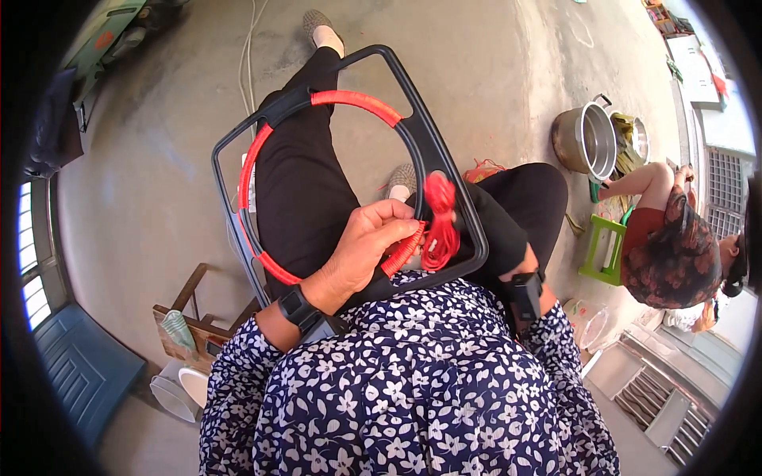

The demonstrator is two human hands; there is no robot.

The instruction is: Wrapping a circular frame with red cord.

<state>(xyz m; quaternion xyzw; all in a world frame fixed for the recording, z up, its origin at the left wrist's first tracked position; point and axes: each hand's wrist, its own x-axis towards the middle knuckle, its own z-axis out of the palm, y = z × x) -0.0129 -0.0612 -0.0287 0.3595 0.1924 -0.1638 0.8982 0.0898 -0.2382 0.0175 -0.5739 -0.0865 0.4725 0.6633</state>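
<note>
A flat black frame (442, 159) with a round ring at its centre rests across my lap. Tight windings of red cord (357, 98) cover stretches of the ring, with bare black parts between them. My left hand (369, 238) is closed on the wound ring at its near right, thumb and forefinger pinching the red cord there. Beside those fingers, over the frame's right bar, hangs a blurred red cord bundle (440, 246). My right hand (520, 266) comes in from the right, close to the frame. Its fingers are mostly hidden in dark shapes, so their grip is unclear.
A metal pot (591, 139) stands on the floor at the right, near a green stool (605, 250) where another person (667, 238) sits. At the left are a wooden stool (186, 321) and a blue chair (83, 369). A pale cable (248, 63) runs along the floor ahead.
</note>
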